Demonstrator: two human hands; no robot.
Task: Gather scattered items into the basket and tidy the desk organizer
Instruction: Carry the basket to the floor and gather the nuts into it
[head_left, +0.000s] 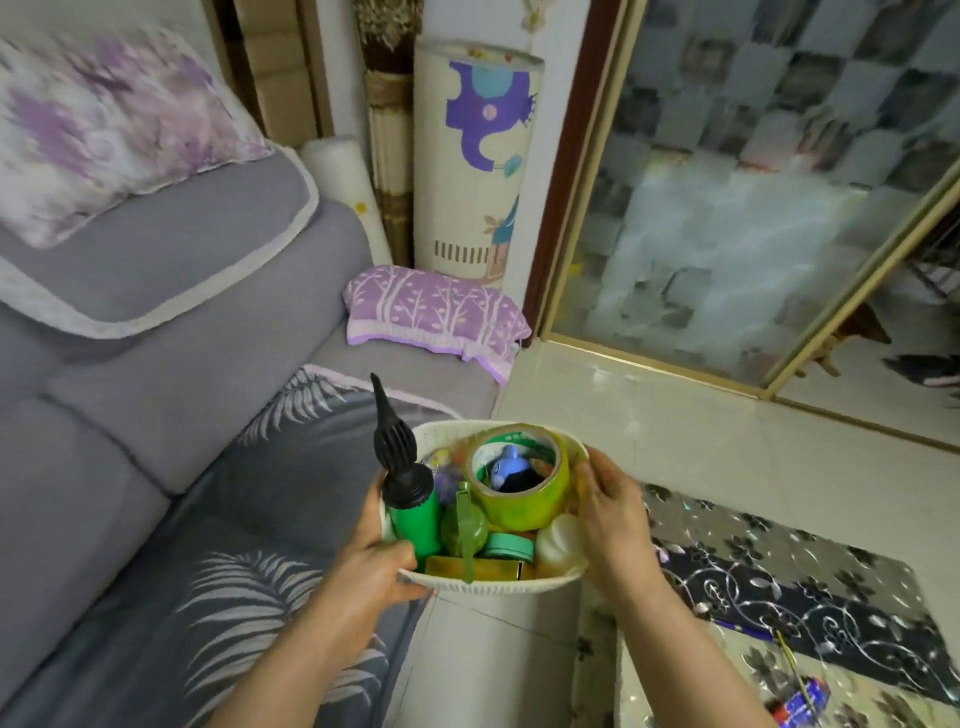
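At the lower right, a desk (810, 587) under a black-and-silver floral cover carries a blue pen (740, 629) and a small blue-and-red object (802, 702), blurred beyond telling.

Both forearms reach forward from the bottom edge. The left hand (371, 564) grips the near-left rim of a white ribbed oval plastic basket (498, 583), fingers (405, 553) curled over the rim and closed on it. The right hand (613, 512) clasps the basket's right side, its fingers wrapped against the wall. The basket is held off any surface, above pale floor tile, between the desk and a grey sofa.

The basket is full. At its left stands a green cylinder with a black ribbed cone nozzle (402, 478), upright and rising well above the rim. A large roll of yellow-green tape (519, 475) lies tilted at the upper right, with a small blue object (506, 464) visible through its core. Below it sit a green clip-like plastic piece (465, 525), a round teal tin (511, 546), a pale translucent container (561, 540) and a flat gold box (485, 567) along the near wall.

The grey fabric sofa (182, 322) lies to the left, draped with a leaf-print blanket (249, 545). A lilac tree-print pillow (436, 312) rests at its far end. Beyond it a rolled cartoon-print mat (475, 161) stands upright beside a frosted glass sliding door (743, 208).
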